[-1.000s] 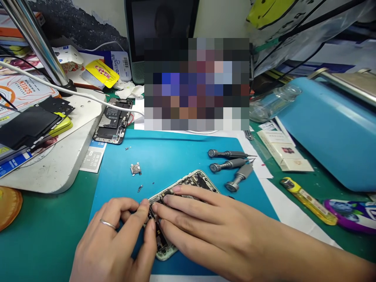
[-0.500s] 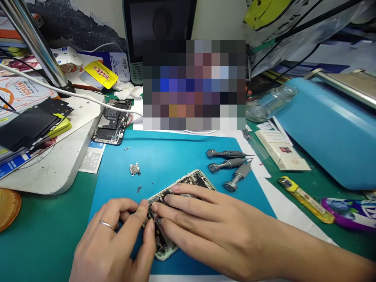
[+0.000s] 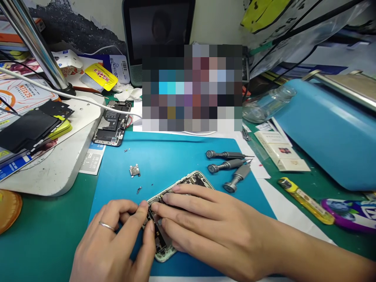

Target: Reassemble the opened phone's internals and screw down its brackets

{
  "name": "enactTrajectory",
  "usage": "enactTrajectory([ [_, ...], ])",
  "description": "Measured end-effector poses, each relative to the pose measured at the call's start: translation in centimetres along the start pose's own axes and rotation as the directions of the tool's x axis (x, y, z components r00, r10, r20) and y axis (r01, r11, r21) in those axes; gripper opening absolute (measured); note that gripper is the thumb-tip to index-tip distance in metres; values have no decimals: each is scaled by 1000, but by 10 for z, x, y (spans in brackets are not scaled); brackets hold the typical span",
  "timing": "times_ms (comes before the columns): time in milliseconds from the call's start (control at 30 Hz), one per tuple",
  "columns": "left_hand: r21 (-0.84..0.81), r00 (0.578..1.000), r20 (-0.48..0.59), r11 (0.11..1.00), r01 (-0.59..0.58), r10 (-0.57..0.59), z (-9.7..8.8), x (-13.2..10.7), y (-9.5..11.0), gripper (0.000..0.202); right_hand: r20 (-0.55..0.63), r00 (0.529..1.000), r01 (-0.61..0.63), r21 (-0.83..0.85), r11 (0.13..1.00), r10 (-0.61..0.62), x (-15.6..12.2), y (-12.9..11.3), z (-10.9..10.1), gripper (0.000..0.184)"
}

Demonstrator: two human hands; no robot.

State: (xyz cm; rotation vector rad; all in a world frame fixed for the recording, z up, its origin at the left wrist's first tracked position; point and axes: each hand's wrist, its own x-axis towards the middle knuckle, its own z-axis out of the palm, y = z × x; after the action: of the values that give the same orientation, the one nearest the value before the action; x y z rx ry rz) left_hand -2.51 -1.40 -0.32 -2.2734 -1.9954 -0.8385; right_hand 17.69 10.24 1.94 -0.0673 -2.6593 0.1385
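An opened smartphone [image 3: 163, 256] with a pale frame and bare inner parts lies slanted on the blue mat [image 3: 172, 156]. My left hand [image 3: 111, 239], a ring on one finger, has its thumb and index finger closed on the phone's left edge. My right hand [image 3: 211, 227] lies across the phone with fingers stretched out, the tips touching its inside and hiding much of it. Beyond the phone are a small metal part [image 3: 134, 170], a smaller piece [image 3: 139, 190] and tiny bits [image 3: 126, 150], probably screws.
Three grey screwdrivers [image 3: 227, 166] lie on the mat's right side. Another opened phone [image 3: 112, 123] sits at the back left, by a white stand base [image 3: 64, 172]. Farther right are a white box [image 3: 282, 150], a yellow lighter-like object [image 3: 305, 199] and a blue case [image 3: 320, 133].
Both hands keep nearly the same hold on the phone. The whole view has shifted very slightly, and the colours in the blurred patch at the back differ.
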Motion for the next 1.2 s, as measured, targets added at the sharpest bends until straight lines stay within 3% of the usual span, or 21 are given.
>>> enactTrajectory([
  [867, 2, 1000, 12, 1000, 0, 0, -1, 0, 0, 21, 18, 1000, 3, 10, 1000, -4, 0, 0, 3, 19],
  [1200, 9, 1000, -9, 1000, 6, -6, 2, 0, 0, 20, 53, 998, -12, -20, 1000, 13, 2, -4, -2, 28],
])
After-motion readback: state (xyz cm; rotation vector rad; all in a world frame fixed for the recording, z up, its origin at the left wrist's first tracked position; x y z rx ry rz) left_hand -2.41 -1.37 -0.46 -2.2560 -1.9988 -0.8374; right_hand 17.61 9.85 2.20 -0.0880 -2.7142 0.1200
